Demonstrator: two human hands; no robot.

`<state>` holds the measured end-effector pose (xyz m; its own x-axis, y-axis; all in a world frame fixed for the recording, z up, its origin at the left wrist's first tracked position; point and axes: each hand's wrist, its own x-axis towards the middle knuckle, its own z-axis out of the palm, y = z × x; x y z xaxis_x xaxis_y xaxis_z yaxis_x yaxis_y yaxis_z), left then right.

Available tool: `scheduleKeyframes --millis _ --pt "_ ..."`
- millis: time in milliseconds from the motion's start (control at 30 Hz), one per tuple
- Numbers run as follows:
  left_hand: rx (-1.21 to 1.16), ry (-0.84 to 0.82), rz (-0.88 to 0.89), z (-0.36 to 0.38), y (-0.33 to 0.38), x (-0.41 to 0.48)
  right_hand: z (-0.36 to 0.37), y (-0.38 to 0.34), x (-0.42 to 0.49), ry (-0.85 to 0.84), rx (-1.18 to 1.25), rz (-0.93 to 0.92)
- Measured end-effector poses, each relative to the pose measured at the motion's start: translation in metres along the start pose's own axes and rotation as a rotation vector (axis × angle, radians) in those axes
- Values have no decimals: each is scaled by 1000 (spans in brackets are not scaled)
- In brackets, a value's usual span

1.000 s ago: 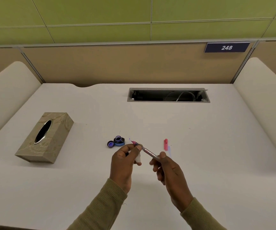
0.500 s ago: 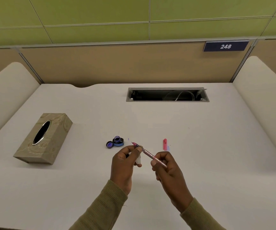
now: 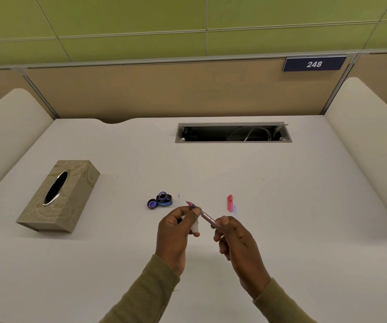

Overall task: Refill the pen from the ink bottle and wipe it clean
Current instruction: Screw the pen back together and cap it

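I hold a slim pink pen [image 3: 205, 216] over the white desk, its nib pointing up and to the left. My right hand [image 3: 235, 241] pinches the rear of its barrel. My left hand [image 3: 176, 231] grips the front part near the nib and also holds something white, only partly visible under its fingers. The open ink bottle [image 3: 163, 198] stands a little beyond my left hand, with its dark cap [image 3: 152, 203] lying beside it on the left. A pink pen cap [image 3: 230, 203] lies on the desk to the right.
A beige tissue box [image 3: 57, 197] sits at the left of the desk [image 3: 292, 206]. A cable slot [image 3: 233, 132] opens in the desk at the back. Padded dividers rise on both sides, and a panel marked 248 stands behind.
My right hand has slid slightly along the pen barrel. Both hands stay in nearly the same place. The bottle, its cap and the pink cap have not moved.
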<state>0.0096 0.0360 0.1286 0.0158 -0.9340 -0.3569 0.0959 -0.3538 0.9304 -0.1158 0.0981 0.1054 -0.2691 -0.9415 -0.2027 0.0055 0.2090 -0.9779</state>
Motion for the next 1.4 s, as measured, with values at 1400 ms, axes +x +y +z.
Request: scheduleKeyframes --millis 1400 --pt "104 -73 -115 12 -29 23 -41 31 44 126 -65 181"
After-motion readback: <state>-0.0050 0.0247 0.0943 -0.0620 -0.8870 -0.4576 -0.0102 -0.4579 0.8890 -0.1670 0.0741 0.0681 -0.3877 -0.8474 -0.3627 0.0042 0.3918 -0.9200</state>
